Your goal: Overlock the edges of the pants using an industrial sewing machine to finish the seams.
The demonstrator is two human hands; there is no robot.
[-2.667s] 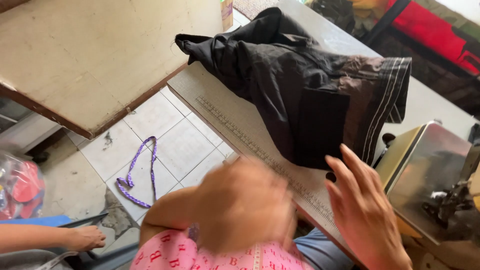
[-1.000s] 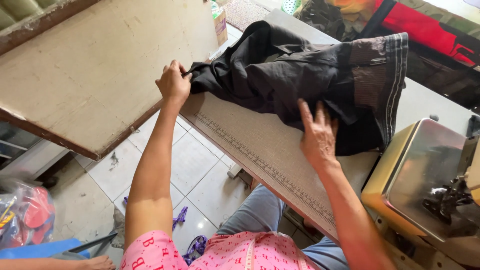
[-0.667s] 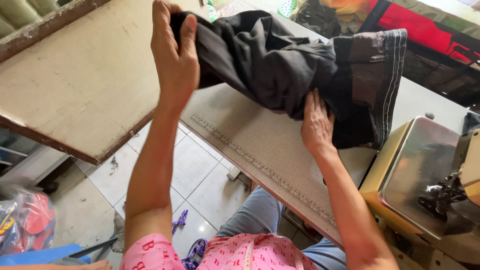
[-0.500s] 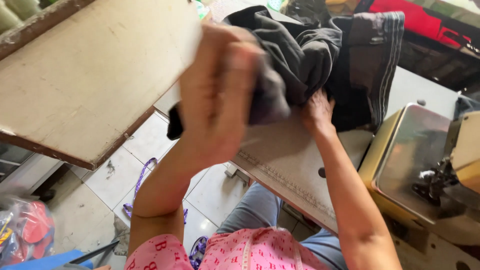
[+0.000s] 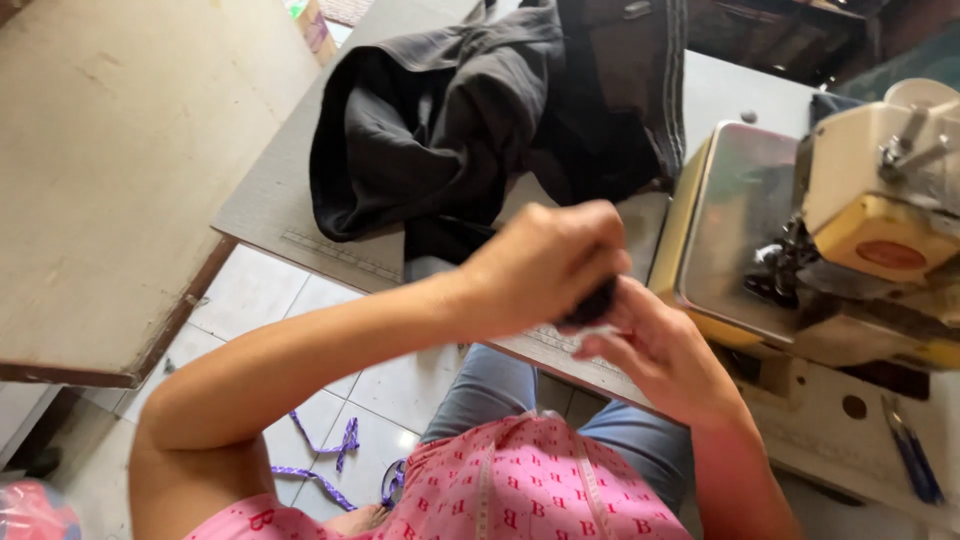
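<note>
A black garment (image 5: 470, 120) lies bunched on the grey sewing table (image 5: 270, 200), one grey-striped edge running toward the far side. My left hand (image 5: 545, 265) is closed around a small dark piece of that fabric near the table's front edge. My right hand (image 5: 655, 340) meets it from below, fingers pinching the same dark piece (image 5: 592, 305). Both hands are blurred, close together, just left of the sewing machine (image 5: 880, 200).
The machine's shiny metal bed (image 5: 735, 230) sits right of my hands. A blue-handled tool (image 5: 912, 460) lies at the far right. A second wooden table (image 5: 110, 170) fills the left. Purple cord (image 5: 320, 465) lies on the tiled floor.
My left hand pulled the garment's end up off the far table and swung it toward me. Both hands have come together at the front edge, and the view has shifted right toward the machine.
</note>
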